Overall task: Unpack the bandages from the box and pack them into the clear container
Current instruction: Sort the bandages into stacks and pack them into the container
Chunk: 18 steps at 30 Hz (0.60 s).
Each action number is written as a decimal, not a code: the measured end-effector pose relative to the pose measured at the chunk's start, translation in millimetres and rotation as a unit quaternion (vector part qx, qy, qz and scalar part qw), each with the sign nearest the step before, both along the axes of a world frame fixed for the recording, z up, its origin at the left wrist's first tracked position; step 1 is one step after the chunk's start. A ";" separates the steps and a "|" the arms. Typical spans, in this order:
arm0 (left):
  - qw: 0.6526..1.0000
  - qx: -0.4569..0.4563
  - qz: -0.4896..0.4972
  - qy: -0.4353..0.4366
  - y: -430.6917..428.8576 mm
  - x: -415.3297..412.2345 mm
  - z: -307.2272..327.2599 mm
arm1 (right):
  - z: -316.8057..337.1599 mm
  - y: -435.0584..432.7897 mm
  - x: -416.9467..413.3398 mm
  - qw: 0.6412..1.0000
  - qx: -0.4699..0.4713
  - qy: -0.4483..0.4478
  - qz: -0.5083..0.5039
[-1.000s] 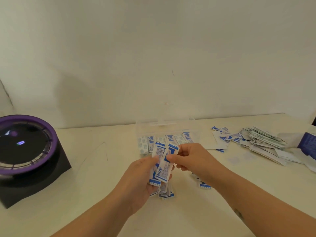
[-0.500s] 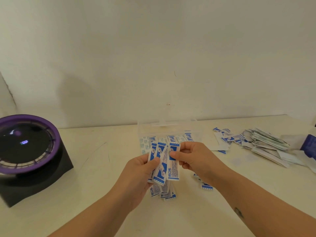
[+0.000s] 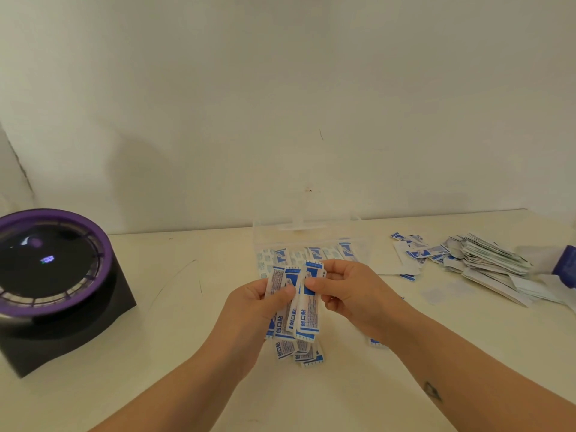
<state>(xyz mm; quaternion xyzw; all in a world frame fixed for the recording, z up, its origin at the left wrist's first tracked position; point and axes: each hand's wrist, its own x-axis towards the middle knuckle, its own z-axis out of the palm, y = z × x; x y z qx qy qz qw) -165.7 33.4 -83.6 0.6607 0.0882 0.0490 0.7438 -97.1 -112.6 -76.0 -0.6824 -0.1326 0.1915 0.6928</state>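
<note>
My left hand (image 3: 255, 307) grips a fan of several blue-and-white wrapped bandages (image 3: 282, 285) upright over the table. My right hand (image 3: 349, 291) pinches one bandage (image 3: 308, 310) at the right side of that fan, thumb on its front. Under the hands lies a small loose heap of bandages (image 3: 300, 353). Just behind them stands the clear container (image 3: 311, 238), lid open, with a row of bandages inside. A blue box (image 3: 565, 263) shows at the far right edge, only partly in view.
A black block with a purple-ringed round top (image 3: 53, 275) occupies the left of the table. A pile of white paper sheets and scattered bandages (image 3: 480, 263) spreads across the right. One bandage (image 3: 375, 342) lies under my right forearm. The wall runs close behind.
My right hand has drawn its bandage in against the fan held by my left hand, and both hands have risen slightly. The bandages in the left hand now stand more upright.
</note>
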 end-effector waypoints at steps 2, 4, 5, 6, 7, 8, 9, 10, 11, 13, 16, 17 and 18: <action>1.000 0.007 0.009 0.004 0.4 0.3 -0.5 | -0.9 2.2 -2.0 1.000 0.003 -0.003 0.015; 1.000 0.008 0.016 0.010 1.0 0.9 -1.5 | -0.1 4.1 -2.4 1.000 0.002 -0.010 0.016; 1.000 0.006 0.015 0.016 0.7 0.9 -1.3 | 0.6 4.6 -2.1 1.000 -0.004 -0.016 0.012; 1.000 0.001 0.012 0.023 0.3 1.0 -0.2 | 1.3 5.3 -1.0 1.000 -0.013 -0.022 0.007; 0.999 -0.008 0.010 0.030 0.4 1.4 1.2 | 2.1 5.6 0.4 0.999 -0.022 -0.025 -0.001; 0.999 -0.020 0.011 0.037 0.8 1.7 3.4 | 3.0 5.7 1.7 0.999 -0.032 -0.025 -0.009; 0.999 -0.030 0.014 0.042 1.5 2.3 5.7 | 3.9 5.2 3.4 0.999 -0.040 -0.023 -0.015; 0.999 -0.025 0.019 0.044 3.5 3.3 7.6 | 5.1 4.0 5.1 0.999 -0.045 -0.018 -0.017; 0.999 -0.005 0.027 0.042 6.2 4.6 8.7 | 6.7 2.7 6.9 0.999 -0.045 -0.012 -0.015; 0.997 0.031 0.053 0.036 12.7 6.9 9.7 | 12.0 -0.7 10.1 0.999 -0.037 0.007 -0.004; 0.998 0.011 0.057 0.037 19.0 10.1 5.3 | 15.7 0.7 12.2 0.999 -0.039 0.025 0.026; 0.998 0.019 0.047 0.039 19.1 11.2 2.0 | 14.7 3.4 11.5 0.996 -0.077 0.008 0.038; 0.997 0.048 0.035 0.044 19.0 12.8 -2.0 | 12.2 5.9 10.6 0.989 -0.137 -0.025 0.047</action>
